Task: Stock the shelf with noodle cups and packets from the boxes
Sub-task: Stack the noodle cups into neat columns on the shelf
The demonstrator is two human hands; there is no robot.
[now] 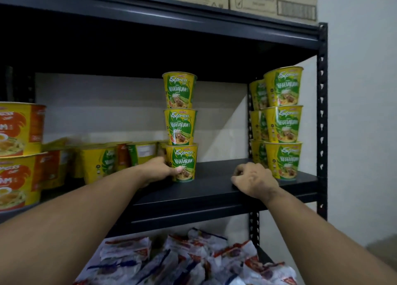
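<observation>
Three yellow-and-green vegetarian noodle cups (181, 125) were stacked upright mid-shelf (214, 190); similar stacks (279, 123) stood at the right end. White noodle packets (182, 259) were heaped on the level below.

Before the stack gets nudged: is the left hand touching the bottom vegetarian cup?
Touching. The head view shows the left hand wrapped round the bottom vegetarian cup, thumb across its front.

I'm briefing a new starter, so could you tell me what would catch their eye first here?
A three-high stack of green Vegetarian cups stands mid-shelf, the left hand holding its bottom cup. Matching stacks fill the right end, beside the right hand resting on the shelf.
</observation>
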